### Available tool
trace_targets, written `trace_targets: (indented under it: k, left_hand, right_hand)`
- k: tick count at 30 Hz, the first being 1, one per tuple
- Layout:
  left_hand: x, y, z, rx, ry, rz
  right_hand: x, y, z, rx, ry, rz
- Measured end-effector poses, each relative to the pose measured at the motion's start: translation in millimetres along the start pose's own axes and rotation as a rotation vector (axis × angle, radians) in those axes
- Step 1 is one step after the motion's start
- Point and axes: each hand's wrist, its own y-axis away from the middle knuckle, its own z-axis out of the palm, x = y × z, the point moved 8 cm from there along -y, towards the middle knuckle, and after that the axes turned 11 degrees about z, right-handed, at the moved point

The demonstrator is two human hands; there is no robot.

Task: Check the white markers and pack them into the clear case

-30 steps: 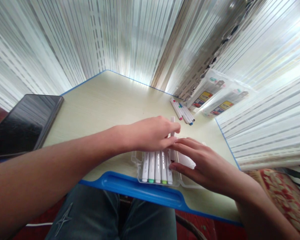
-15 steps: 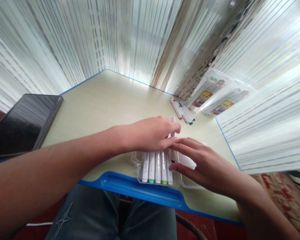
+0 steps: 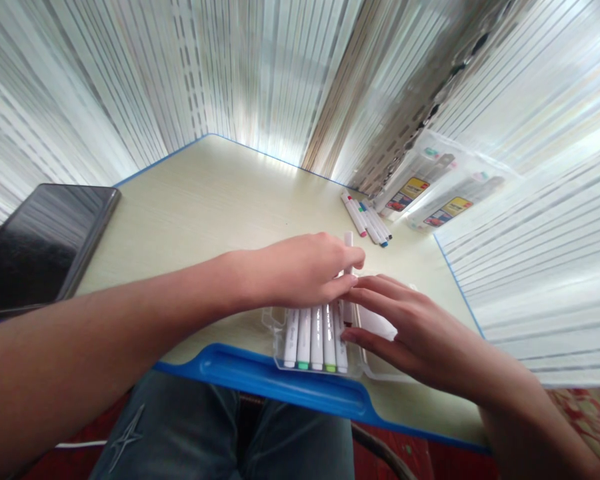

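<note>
Desk point(image 3: 205, 200): pale top, blue rim, on which everything listed lies.

Tablet point(image 3: 35, 247): dark screen, far left, well apart from my hands.

Packaged marker sets point(image 3: 430, 193): two clear packs at the far right edge.

Clear case point(image 3: 276, 325): at the near rim, holding a row of markers point(image 3: 316, 337) side by side, caps toward me.

My left hand point(image 3: 300, 270): closed in a pinch on one white marker point(image 3: 349, 241), which stands tilted at the right end of the row, its top above my thumb.

My right hand point(image 3: 405, 327): fingers spread and flat, gripping nothing, fingertips touching the pinched marker and resting over the right part of the case; something white beneath it, which I cannot identify.

Loose markers point(image 3: 367, 223): a small cluster beyond my hands, near the packs.

Handling note: I judge the marker seats best if I lower it parallel to its neighbours, steadying the case with my flat right hand so the row does not shift.

Change from a second ago: little. Both hands keep their pose, the marker is no lower, and only my view has drifted slightly.
</note>
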Motion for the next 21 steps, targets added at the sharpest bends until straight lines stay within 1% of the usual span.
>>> trace_targets:
  k: [21]
  left_hand:
    - [-1.3, -0.3, 0.4, -0.01, 0.004, -0.01]
  right_hand:
    - [-0.7, -1.7, -2.5, 0.011, -0.029, -0.006]
